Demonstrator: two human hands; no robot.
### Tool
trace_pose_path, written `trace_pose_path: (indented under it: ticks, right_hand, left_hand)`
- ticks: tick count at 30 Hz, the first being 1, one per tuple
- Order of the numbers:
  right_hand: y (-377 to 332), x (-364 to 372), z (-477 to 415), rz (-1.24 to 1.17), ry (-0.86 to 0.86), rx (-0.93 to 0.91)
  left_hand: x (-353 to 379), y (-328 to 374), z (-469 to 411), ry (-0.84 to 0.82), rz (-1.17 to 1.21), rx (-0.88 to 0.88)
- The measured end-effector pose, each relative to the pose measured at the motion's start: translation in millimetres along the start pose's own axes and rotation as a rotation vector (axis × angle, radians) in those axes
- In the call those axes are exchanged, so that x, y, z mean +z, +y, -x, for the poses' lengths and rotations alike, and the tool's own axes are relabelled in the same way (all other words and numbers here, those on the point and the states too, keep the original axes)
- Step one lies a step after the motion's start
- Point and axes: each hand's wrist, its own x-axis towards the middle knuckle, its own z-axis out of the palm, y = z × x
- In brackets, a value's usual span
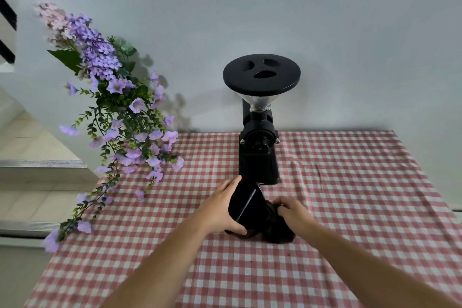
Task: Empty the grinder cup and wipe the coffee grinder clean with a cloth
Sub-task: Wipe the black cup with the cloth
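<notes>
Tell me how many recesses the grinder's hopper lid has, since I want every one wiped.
3, all on top of the black hopper lid: one at upper left, one at upper right, one lower centre. None seems hidden.

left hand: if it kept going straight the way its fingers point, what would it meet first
Probably the base of the black coffee grinder, just beyond the black plastic grinder cup the left hand holds; depth is unclear.

Black grinder, its cup and a dark cloth on the checked tabletop

The coffee grinder [258, 147] stands upright at the tabletop's far edge, round black lid over a clear hopper. Just in front of it, the black grinder cup [245, 205] is tilted, touching a crumpled black cloth [277, 227] on its right.
</notes>
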Motion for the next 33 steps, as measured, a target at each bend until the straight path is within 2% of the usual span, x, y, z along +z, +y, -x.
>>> trace_pose_path:
  ticks: [4,6,10,14,20,22,26,29,31,33]
  right_hand:
    - [-26,-15,-13,-0.265,0.126,-0.124]
    - [-32,-15,-14,-0.377,0.115,-0.164]
    - [-8,5,3,-0.156,0.073,-0.089]
    - [11,2,16,-0.121,0.012,0.013]
    - [-27,-17,-1,-0.261,0.247,-0.138]
    - [-38,-3,7,-0.161,0.23,-0.234]
    - [-26,33,28,0.227,0.258,-0.416]
    - [-7,40,41,0.437,0.119,-0.453]
    - [-8,30,45,0.42,0.1,-0.423]
    - [-18,16,43,0.34,0.174,-0.412]
  left_hand:
    - [-3,3,-2,-0.015,-0.021,-0.008]
    - [-2,2,-2,-0.001,-0.021,-0.004]
    - [0,-1,0,-0.007,-0.006,-0.01]
    - [5,-5,1,0.024,0.051,-0.03]
    - [20,-8,10,0.214,0.178,-0.024]
    - [25,-10,14,0.258,0.238,-0.001]
    - [25,-9,18,0.27,0.257,0.008]
    - [25,-8,20,0.272,0.265,0.013]
    - [29,-8,22,0.288,0.273,0.012]
    - [33,-9,24,0.32,0.291,-0.001]
